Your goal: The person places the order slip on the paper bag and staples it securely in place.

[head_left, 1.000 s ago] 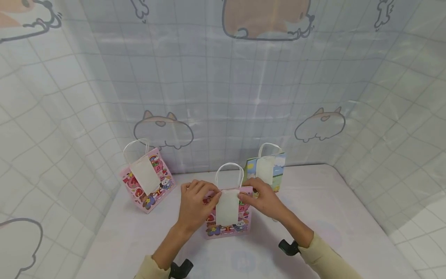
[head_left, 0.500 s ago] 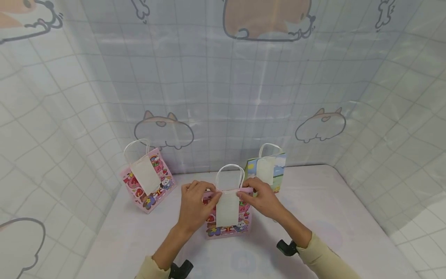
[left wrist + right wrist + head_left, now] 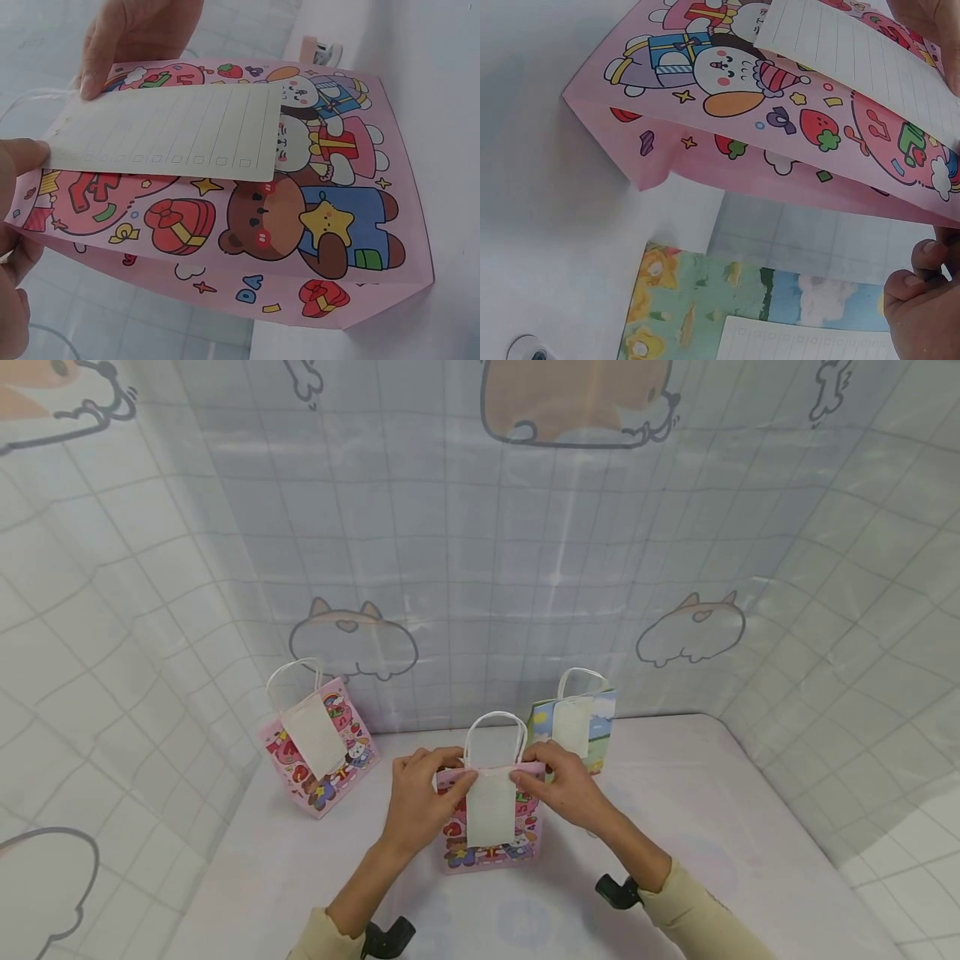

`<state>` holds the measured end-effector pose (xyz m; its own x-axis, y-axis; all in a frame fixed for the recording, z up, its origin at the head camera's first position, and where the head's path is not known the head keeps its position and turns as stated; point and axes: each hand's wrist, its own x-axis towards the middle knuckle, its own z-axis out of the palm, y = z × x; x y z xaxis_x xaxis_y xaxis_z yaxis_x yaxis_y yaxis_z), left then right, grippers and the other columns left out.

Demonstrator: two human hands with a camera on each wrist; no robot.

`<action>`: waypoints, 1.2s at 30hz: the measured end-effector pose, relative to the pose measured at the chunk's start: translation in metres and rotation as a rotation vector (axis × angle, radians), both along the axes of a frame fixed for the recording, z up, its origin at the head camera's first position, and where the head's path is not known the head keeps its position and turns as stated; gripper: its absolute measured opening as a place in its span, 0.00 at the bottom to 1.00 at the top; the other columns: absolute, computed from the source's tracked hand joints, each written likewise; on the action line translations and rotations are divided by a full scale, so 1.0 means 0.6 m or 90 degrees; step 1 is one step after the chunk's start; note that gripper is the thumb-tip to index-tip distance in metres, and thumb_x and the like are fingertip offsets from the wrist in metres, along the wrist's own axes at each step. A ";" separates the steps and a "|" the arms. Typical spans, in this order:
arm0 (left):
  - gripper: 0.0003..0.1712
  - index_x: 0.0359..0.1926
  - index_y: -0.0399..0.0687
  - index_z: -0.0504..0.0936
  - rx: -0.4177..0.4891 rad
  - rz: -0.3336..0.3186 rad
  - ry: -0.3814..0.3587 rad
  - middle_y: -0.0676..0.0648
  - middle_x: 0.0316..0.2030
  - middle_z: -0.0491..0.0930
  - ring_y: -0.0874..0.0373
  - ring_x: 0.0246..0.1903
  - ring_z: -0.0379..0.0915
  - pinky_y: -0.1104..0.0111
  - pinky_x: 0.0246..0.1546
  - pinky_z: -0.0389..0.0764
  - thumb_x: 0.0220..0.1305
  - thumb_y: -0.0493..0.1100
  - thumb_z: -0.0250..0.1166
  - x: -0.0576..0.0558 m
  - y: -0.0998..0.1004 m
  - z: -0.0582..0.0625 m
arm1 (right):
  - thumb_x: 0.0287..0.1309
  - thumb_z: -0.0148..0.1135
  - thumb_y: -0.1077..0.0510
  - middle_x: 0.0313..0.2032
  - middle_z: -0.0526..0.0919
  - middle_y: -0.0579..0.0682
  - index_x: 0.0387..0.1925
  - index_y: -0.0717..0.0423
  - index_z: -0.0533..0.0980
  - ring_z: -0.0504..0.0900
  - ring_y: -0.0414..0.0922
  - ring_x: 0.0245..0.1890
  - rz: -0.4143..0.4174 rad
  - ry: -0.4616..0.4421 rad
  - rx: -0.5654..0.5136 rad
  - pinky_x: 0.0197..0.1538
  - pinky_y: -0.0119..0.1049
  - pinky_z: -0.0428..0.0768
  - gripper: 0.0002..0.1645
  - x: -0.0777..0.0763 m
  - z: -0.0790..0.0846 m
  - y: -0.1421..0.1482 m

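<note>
A pink gift bag [image 3: 491,860] printed with cartoon animals stands upright in the middle of the table, its white cord handle [image 3: 495,715] raised. A ruled sheet of cream paper [image 3: 491,810] with a row of small boxes lies against its front, top end at the bag's rim. My left hand [image 3: 420,802] pinches the rim and the paper's top left corner, thumb in front, fingers behind. On the other side, my right hand [image 3: 572,789] pinches the rim by the paper's top right corner. The paper's lower end stands slightly off the bag in the left wrist view [image 3: 255,150].
To the left, a second pink gift bag [image 3: 360,756] with a paper on its front leans tilted. Behind my right hand stands a blue and green gift bag [image 3: 602,727], also bearing a paper. A patterned curtain [image 3: 480,568] surrounds the white table [image 3: 675,827].
Both hands keep their grip at the rim of the middle bag and shift only slightly. The other two bags have not moved.
</note>
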<state>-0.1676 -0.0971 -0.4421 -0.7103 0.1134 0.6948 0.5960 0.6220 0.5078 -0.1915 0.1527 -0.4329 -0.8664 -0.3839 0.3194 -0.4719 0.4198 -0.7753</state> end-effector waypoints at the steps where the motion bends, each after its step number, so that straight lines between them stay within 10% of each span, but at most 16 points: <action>1: 0.19 0.49 0.50 0.85 -0.002 -0.001 -0.003 0.54 0.39 0.88 0.60 0.40 0.75 0.56 0.47 0.59 0.59 0.50 0.75 0.000 0.000 0.000 | 0.64 0.67 0.44 0.40 0.79 0.42 0.43 0.41 0.80 0.77 0.45 0.39 0.001 -0.001 -0.001 0.40 0.37 0.82 0.10 -0.001 0.000 0.000; 36: 0.10 0.38 0.52 0.89 -0.006 -0.008 0.004 0.57 0.34 0.87 0.62 0.40 0.74 0.56 0.48 0.60 0.59 0.50 0.75 0.000 0.001 0.003 | 0.64 0.67 0.44 0.41 0.79 0.44 0.43 0.42 0.80 0.78 0.46 0.39 0.008 -0.006 -0.007 0.40 0.37 0.82 0.11 0.000 -0.001 0.003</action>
